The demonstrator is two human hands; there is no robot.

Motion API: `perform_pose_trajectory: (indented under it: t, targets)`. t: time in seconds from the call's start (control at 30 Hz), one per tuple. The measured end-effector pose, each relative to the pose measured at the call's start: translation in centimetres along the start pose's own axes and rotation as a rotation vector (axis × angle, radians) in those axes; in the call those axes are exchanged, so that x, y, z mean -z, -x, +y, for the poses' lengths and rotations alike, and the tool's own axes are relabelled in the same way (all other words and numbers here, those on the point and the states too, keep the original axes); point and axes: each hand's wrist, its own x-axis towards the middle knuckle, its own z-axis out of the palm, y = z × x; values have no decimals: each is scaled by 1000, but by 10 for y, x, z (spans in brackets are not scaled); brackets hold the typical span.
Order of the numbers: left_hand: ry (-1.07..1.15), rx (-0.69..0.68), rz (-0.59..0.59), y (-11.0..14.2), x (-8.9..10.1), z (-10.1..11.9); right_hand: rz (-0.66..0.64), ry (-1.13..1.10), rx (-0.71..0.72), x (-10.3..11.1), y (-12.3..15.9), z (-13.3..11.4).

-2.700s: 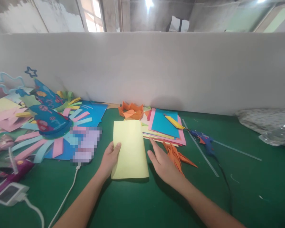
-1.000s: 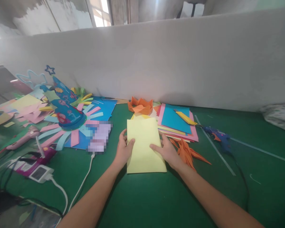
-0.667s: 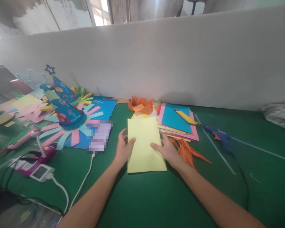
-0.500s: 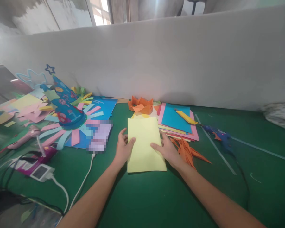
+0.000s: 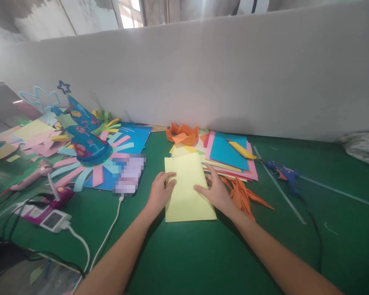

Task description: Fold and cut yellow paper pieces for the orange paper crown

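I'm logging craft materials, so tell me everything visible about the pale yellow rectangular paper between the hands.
The pale yellow rectangular paper looks matte and plain, no marks showing; its edges suggest folded or stacked layers. It lies on or just above the green tabletop, long sides running away from the person. The left hand touches its left side; the right hand has its thumb on the right side.

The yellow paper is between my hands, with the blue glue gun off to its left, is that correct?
No, the head view shows the blue glue gun off to the right of the yellow paper, which is indeed between your left hand and right hand.
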Motion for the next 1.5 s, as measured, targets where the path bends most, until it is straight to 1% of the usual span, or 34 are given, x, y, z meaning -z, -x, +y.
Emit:
perform_pose_trajectory:
  t: [0.07, 0.13, 0.2, 0.27, 0.33, 0.37, 0.43, 0.5, 0.57, 0.77, 0.9, 1.03, 1.13, 1.23, 1.37, 1.5]
  targets:
    - [-46, -9, -15, 0, 1, -1, 1, 75, 38, 0, -1, 4]
    - [-77, -27, -21, 1, 0, -3, 6, 221, 103, 0, -1, 7]
    - [-104, -58, -25, 3, -1, -3, 21, 454, 248, 0, 0, 8]
    - [-140, -92, -39, 5, -2, -2, 0, 698, 447, 0, 3, 6]
    - [-180, -118, -58, 6, -2, 0, -89, 873, 617, -2, 7, 2]
    - [-199, -127, -65, 7, -2, 1, -156, 930, 676, -3, 9, 0]
    - [-232, -140, -76, 8, -2, 3, -295, 1001, 746, -4, 11, -3]
    - [-265, -148, -82, 8, -2, 3, -405, 1039, 764, -5, 13, -3]
    - [-292, -152, -89, 8, -2, 2, -468, 1060, 760, -4, 12, -1]
    - [-275, -148, -77, 5, -1, -3, -549, 1074, 769, 3, 7, 9]
    - [-246, -117, -83, 4, 0, -5, -544, 1065, 766, 3, 7, 12]
    - [-300, -130, -81, 4, 2, -2, -531, 1062, 778, 2, 9, 13]
    - [-355, -136, -102, 4, 7, 1, -530, 1073, 798, 2, 9, 14]
    - [-353, -109, -132, 3, 15, 4, -532, 1088, 817, 2, 9, 14]
    - [-249, -32, -140, 1, 25, 3, -527, 1090, 824, 3, 10, 14]
    - [-74, 97, -168, 0, 33, -1, -512, 1077, 833, 3, 9, 16]
